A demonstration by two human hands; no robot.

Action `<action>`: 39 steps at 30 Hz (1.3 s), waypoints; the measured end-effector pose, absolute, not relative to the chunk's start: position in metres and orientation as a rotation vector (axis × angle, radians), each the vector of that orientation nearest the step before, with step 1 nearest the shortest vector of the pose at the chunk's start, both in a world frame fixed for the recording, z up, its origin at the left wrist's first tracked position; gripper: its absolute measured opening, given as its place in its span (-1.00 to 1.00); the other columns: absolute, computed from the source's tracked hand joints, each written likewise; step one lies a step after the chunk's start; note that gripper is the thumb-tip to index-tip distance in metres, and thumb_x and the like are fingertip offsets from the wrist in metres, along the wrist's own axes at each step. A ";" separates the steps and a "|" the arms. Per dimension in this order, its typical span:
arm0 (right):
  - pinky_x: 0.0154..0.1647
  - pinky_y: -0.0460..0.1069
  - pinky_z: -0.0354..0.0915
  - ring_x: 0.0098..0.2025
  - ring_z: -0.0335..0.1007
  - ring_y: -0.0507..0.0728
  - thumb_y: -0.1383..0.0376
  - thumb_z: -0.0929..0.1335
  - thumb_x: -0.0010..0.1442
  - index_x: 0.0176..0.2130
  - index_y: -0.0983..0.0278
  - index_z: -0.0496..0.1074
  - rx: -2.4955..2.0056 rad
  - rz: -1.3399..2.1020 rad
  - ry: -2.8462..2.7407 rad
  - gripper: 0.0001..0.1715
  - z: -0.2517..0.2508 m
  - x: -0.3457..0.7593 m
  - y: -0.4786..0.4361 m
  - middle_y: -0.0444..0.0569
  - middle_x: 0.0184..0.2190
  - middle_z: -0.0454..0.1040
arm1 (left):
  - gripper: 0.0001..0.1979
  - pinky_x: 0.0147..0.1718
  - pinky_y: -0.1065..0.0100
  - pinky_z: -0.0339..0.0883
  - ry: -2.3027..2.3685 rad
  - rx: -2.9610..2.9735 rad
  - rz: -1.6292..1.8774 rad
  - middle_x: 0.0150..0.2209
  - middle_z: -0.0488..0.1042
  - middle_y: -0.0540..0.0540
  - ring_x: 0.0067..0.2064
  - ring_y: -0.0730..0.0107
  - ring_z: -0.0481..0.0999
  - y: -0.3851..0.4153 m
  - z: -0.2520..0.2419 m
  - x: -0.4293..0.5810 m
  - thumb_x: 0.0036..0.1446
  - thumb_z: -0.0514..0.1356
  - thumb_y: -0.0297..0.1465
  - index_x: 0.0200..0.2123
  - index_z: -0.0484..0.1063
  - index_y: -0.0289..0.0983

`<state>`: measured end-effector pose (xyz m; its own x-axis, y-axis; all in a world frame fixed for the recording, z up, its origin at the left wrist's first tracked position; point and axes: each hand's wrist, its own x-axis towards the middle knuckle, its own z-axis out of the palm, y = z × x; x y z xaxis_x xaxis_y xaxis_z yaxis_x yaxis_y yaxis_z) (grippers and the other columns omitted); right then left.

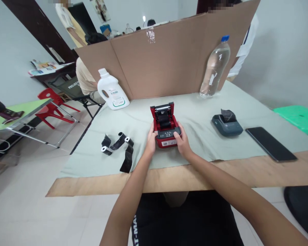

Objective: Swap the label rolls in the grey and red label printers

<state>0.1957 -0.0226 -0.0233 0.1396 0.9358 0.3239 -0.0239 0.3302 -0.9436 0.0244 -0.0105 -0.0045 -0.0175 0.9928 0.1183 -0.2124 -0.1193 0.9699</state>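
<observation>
A red and black portable receipt printer (166,140) rests on the cloth in front of me with its lid raised. A black paper roll (164,120) shows inside its open bay. Along the printer's left side my left hand (151,139) is closed. My right hand (182,140) grips the opposite side, its thumb on the front panel near the buttons. To the left lie small rolls of black paper (107,150), partly unwound, with a loose strip (127,159). Over on the right sits a dark grey receipt printer (227,126) with black paper sticking out of its top.
A black smartphone (271,143) lies near the right front edge. A white jug (113,90) and a water bottle (215,68) stand against a cardboard screen (159,65) at the back. Beside the table are a green stool (297,118) and a red chair (53,106). Other people are beyond the screen.
</observation>
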 end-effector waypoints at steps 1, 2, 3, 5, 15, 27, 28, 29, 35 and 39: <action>0.66 0.37 0.03 0.59 0.14 0.40 -0.23 0.37 0.37 0.49 0.21 0.29 -0.984 0.876 -1.229 -0.05 -0.023 0.196 -0.022 0.15 0.52 0.30 | -0.31 0.63 0.17 -0.21 1.050 1.225 1.406 0.61 0.14 -0.04 0.66 0.15 -0.02 -0.010 -0.004 0.022 0.28 0.19 -0.25 0.46 0.36 -0.17; 0.65 0.37 0.04 0.58 0.16 0.40 -0.22 0.36 0.38 0.48 0.22 0.30 -0.977 0.866 -1.241 -0.06 -0.023 0.196 -0.022 0.16 0.51 0.31 | -0.34 0.63 0.14 -0.22 1.110 1.313 1.414 0.61 0.13 -0.09 0.66 0.13 -0.02 -0.009 -0.002 0.020 0.31 0.20 -0.23 0.45 0.39 -0.19; 0.64 0.37 0.06 0.57 0.18 0.40 -0.21 0.36 0.38 0.48 0.23 0.31 -0.972 0.858 -1.251 -0.08 -0.022 0.196 -0.022 0.16 0.50 0.33 | -0.36 0.64 0.11 -0.23 1.166 1.376 1.413 0.61 0.14 -0.13 0.66 0.10 -0.01 -0.007 0.000 0.016 0.32 0.22 -0.21 0.43 0.41 -0.20; 0.62 0.36 0.11 0.54 0.23 0.39 -0.20 0.35 0.40 0.47 0.22 0.31 -0.963 0.852 -1.263 -0.11 -0.021 0.196 -0.022 0.16 0.48 0.35 | -0.41 0.63 0.03 -0.21 1.274 1.466 1.389 0.57 0.21 -0.19 0.64 0.01 0.03 0.002 0.006 0.009 0.29 0.29 -0.21 0.35 0.48 -0.19; 0.56 0.39 0.17 0.46 0.29 0.43 -0.07 0.36 0.39 0.44 0.27 0.32 -0.959 0.786 -1.313 -0.18 -0.022 0.200 -0.017 0.24 0.40 0.40 | -0.69 0.38 -0.05 0.31 1.691 1.855 1.239 0.04 0.51 -0.25 0.20 -0.06 0.52 0.047 0.051 0.007 0.16 0.44 -0.28 -0.05 0.69 -0.25; 0.57 0.38 0.17 0.45 0.29 0.42 -0.16 0.34 0.39 0.43 0.25 0.32 -0.968 0.727 -1.373 -0.14 -0.026 0.203 -0.012 0.25 0.37 0.40 | -0.83 0.07 0.12 0.44 1.498 1.839 1.279 -0.28 0.47 -0.09 -0.16 0.19 0.51 0.047 0.056 0.011 0.14 0.40 -0.22 -0.40 0.66 -0.18; 0.56 0.38 0.17 0.45 0.29 0.42 -0.16 0.35 0.38 0.43 0.25 0.31 -0.968 0.728 -1.374 -0.14 -0.026 0.204 -0.012 0.25 0.36 0.40 | -0.79 0.10 0.10 0.43 1.410 1.918 1.264 -0.25 0.51 -0.12 -0.12 0.15 0.52 0.040 0.059 0.007 0.13 0.41 -0.18 -0.43 0.65 -0.17; 0.56 0.39 0.17 0.44 0.29 0.41 -0.16 0.35 0.39 0.44 0.23 0.31 -0.969 0.728 -1.376 -0.15 -0.026 0.204 -0.012 0.24 0.36 0.40 | -0.75 0.14 0.06 0.42 1.308 2.005 1.223 -0.19 0.56 -0.14 -0.07 0.11 0.54 0.034 0.062 0.004 0.13 0.42 -0.13 -0.45 0.64 -0.16; 0.56 0.39 0.17 0.43 0.29 0.41 -0.14 0.35 0.39 0.44 0.21 0.31 -0.964 0.728 -1.387 -0.17 -0.028 0.204 -0.009 0.23 0.33 0.40 | -0.29 0.40 -0.06 0.21 1.236 2.080 0.946 -0.04 0.73 -0.17 0.17 -0.04 0.60 0.029 0.084 -0.007 0.52 -0.17 -0.04 -0.28 0.76 -0.12; 0.55 0.41 0.16 0.42 0.29 0.42 -0.10 0.36 0.37 0.44 0.25 0.30 -0.969 0.730 -1.389 -0.16 -0.029 0.204 -0.008 0.26 0.33 0.38 | -0.61 0.40 -0.16 0.12 1.509 2.251 0.577 -0.08 0.77 -0.15 0.11 -0.11 0.61 0.057 0.092 0.004 0.40 0.13 -0.18 -0.22 0.78 -0.10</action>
<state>0.2041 -0.0081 -0.0294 0.0807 0.8835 0.4614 0.1213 0.4507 -0.8844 0.0035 0.0565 0.0925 0.3431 0.9303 0.1296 0.7791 -0.3589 0.5140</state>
